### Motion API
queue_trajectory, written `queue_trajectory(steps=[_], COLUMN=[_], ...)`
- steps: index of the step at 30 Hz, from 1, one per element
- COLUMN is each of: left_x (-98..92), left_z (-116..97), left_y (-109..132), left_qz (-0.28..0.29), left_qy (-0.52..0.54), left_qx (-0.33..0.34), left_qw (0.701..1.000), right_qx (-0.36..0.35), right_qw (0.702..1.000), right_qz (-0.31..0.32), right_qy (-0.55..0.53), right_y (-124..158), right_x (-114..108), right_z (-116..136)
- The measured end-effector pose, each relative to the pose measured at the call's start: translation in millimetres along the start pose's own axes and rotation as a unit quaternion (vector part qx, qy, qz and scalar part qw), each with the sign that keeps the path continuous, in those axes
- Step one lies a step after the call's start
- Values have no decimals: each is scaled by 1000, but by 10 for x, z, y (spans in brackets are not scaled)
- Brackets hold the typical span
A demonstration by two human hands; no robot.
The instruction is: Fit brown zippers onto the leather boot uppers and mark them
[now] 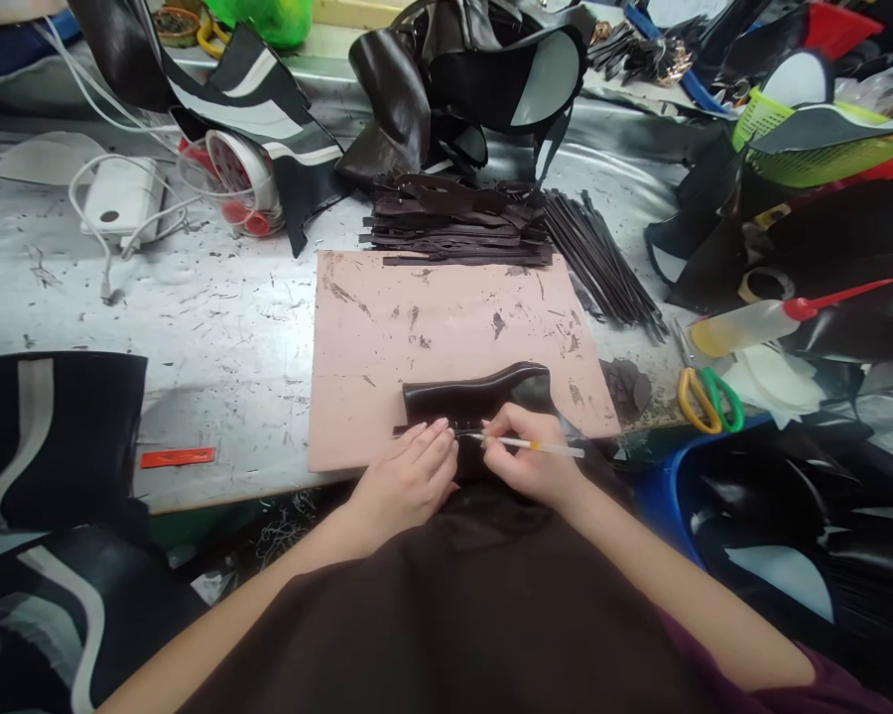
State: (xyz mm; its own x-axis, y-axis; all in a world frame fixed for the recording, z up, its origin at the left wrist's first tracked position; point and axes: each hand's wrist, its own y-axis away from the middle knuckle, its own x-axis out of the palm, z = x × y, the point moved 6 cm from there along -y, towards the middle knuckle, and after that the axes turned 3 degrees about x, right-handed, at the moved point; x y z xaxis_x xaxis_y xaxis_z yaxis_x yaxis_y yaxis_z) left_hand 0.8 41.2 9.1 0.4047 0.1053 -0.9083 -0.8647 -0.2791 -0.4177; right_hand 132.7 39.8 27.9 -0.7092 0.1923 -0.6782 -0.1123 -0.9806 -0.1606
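Slim white pen with yellow band (558, 449): long axis crosswise, tip leftward, clamped in right hand's (540, 478) grip. Smooth, glossy dark-brown leather piece (476, 390): long axis left to right, flared end right, on scuffed pink rectangular board (446, 317). Left hand (408, 478): grip unclosed, straight fingers together, laid on leather's near side

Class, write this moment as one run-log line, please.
left hand: on dark piece | right hand: holds pen, tip toward left hand | dark piece: partly on board | scissors: right of board
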Motion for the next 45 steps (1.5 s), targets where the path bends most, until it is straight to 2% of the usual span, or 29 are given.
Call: queue_trajectory(steps=[7, 11, 34, 45], left_x=[8, 9, 17, 4], left_z=[3, 2, -4, -5], left_y=[-8, -8, -3, -17], left_qz=[11, 10, 12, 12], left_qy=[5, 8, 4, 0], left_qx=[-1, -1, -3, -3], left_qw=[1000, 1000, 1000, 1000], right_qx=[23, 17, 7, 7], right_qw=[999, 999, 999, 999], right_qz=[-17, 2, 16, -1], right_qy=[38, 35, 29, 37], right_y=[-22, -19, 3, -4], right_x=[-38, -7, -11, -27], right_z=[-9, -9, -18, -2])
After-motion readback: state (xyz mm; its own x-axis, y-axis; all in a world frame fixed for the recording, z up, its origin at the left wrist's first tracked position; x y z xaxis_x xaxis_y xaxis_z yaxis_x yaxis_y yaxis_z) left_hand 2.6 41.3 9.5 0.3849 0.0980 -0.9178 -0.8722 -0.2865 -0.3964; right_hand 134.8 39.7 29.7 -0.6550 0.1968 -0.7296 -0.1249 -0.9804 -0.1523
